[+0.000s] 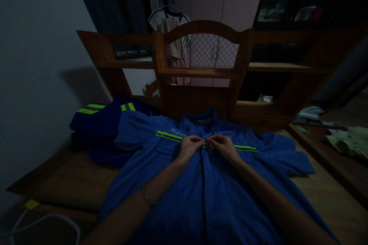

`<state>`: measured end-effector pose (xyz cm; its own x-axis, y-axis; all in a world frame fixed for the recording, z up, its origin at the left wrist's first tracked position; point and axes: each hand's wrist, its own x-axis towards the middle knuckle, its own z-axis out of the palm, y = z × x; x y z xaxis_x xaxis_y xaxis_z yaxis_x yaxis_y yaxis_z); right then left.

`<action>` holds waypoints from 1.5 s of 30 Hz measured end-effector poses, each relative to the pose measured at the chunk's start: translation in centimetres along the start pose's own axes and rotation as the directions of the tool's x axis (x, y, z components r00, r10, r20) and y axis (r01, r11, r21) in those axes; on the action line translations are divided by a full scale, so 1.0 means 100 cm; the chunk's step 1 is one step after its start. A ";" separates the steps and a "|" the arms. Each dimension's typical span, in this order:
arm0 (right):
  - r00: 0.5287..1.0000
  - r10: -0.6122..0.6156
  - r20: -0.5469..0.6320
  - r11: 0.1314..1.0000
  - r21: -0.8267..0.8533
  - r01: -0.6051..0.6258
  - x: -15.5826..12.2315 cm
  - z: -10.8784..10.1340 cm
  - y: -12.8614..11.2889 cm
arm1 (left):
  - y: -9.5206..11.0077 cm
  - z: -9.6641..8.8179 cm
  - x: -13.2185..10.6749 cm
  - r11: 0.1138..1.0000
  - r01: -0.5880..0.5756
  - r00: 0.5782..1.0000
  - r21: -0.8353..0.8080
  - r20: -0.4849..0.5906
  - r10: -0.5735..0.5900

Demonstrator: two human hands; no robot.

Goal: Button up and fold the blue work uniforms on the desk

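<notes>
A blue work shirt (178, 191) with short sleeves and a yellow-green reflective stripe across the chest lies spread out, its collar pointing away from me. At the front opening, just below the collar, my left hand (190, 147) pinches one edge of the shirt placket. My right hand (222, 146) is closed on the other side of the placket, fingertips almost meeting those of the left. Whether a button sits between the fingertips is too small and dark to tell. Below the hands the front edges run down the middle of the shirt.
Folded dark blue clothing (100, 130) with reflective bands lies at the left beside the shirt. A wooden shelf unit (201, 72) stands behind the wooden surface (69, 180). A white cable (51, 217) is at the lower left, and pale cloth (349, 141) lies at the right.
</notes>
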<state>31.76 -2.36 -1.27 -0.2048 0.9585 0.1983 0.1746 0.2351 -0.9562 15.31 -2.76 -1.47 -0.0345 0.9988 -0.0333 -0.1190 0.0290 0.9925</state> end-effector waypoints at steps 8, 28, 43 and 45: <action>0.999 -0.037 0.005 0.994 -0.100 0.038 -0.004 0.001 -0.003 | -0.002 0.000 -0.002 0.999 -0.013 0.999 0.047 -0.040 0.015; 0.982 -0.173 0.076 0.920 -0.343 0.189 -0.014 -0.004 -0.018 | 0.008 -0.002 -0.008 0.999 0.016 0.998 -0.051 0.055 -0.013; 0.995 -0.046 0.093 0.992 -0.111 0.056 -0.005 -0.006 -0.004 | 0.011 -0.004 -0.011 0.999 -0.046 0.991 -0.004 0.126 0.046; 0.994 -0.051 0.092 0.994 -0.090 0.060 -0.004 -0.006 -0.003 | 0.009 -0.004 -0.011 0.998 -0.066 0.990 -0.003 0.125 0.066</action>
<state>32.34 -2.74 -0.95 -0.3016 0.9262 0.2263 0.2479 0.3053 -0.9194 14.88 -3.82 -0.57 0.0818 0.9955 0.0475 -0.1192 -0.0375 0.9922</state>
